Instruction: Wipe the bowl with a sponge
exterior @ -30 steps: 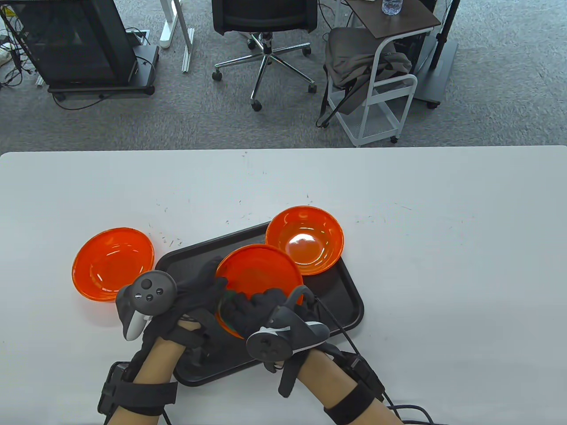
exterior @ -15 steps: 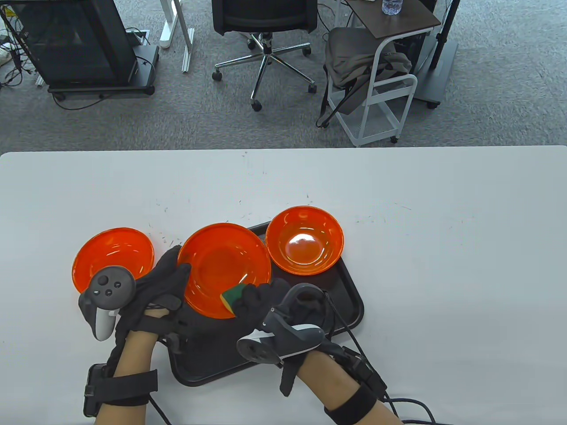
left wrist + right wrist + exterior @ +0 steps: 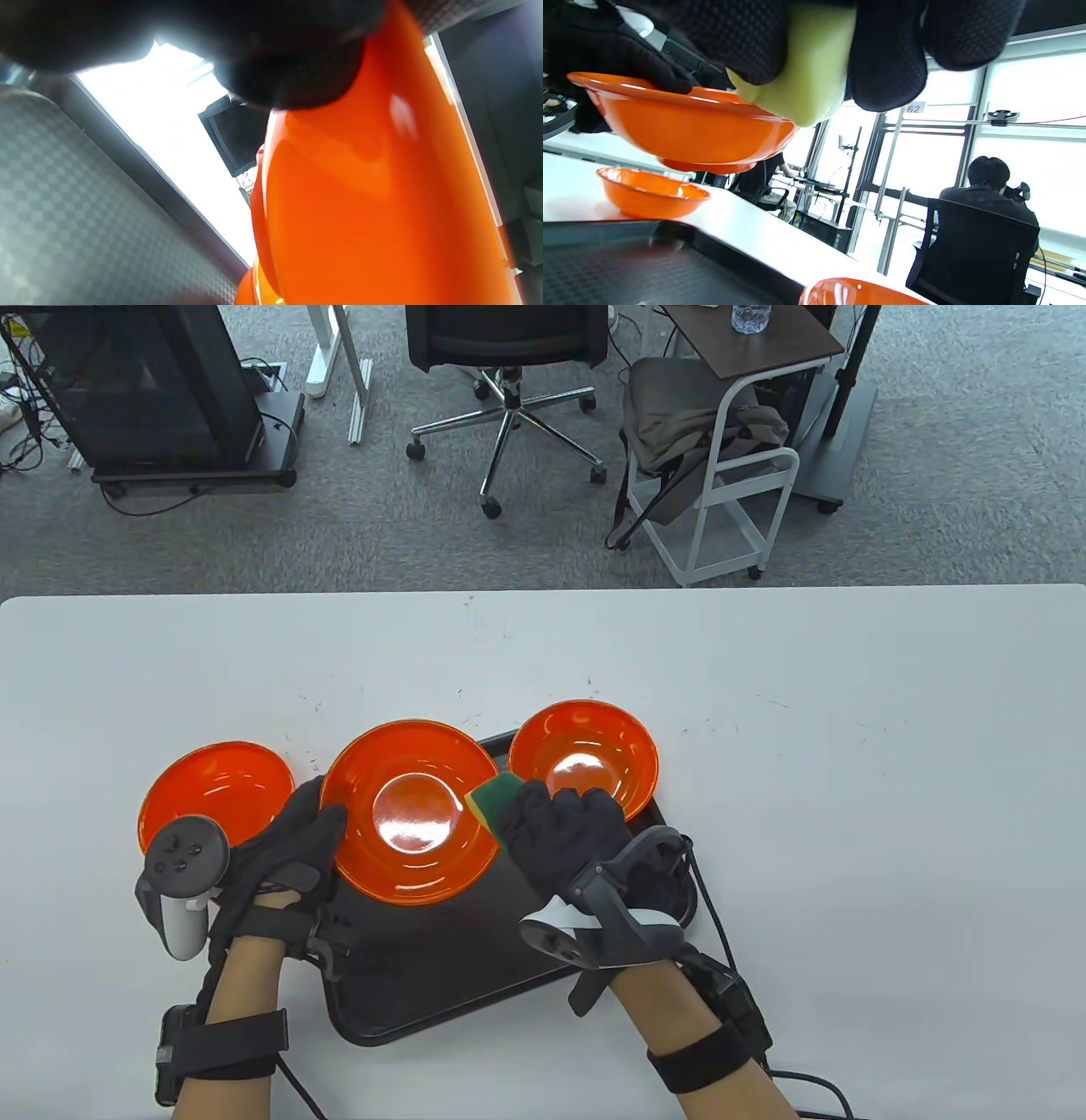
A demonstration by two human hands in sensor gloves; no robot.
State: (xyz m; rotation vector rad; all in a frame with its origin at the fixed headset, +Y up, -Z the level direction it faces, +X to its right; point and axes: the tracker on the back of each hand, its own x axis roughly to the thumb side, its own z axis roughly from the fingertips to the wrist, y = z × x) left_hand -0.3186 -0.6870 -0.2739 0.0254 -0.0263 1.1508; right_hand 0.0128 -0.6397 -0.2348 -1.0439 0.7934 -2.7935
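Note:
My left hand (image 3: 293, 840) grips the left rim of an orange bowl (image 3: 413, 813) and holds it level above the black tray (image 3: 441, 976). The bowl's underside fills the left wrist view (image 3: 373, 203). It also shows in the right wrist view (image 3: 683, 127), raised off the tray. My right hand (image 3: 560, 823) grips a yellow-and-green sponge (image 3: 490, 800) at the bowl's right rim. In the right wrist view the sponge's yellow side (image 3: 810, 72) sits between my fingers (image 3: 886, 55), just past the rim.
A second orange bowl (image 3: 584, 764) stands on the tray's far right corner. A third orange bowl (image 3: 216, 802) stands on the white table (image 3: 848, 780) left of the tray, also in the right wrist view (image 3: 651, 197).
My left hand has carried the bowl up and to the left and turned it level. My right hand with the sponge came out of the bowl and moved to its right rim.

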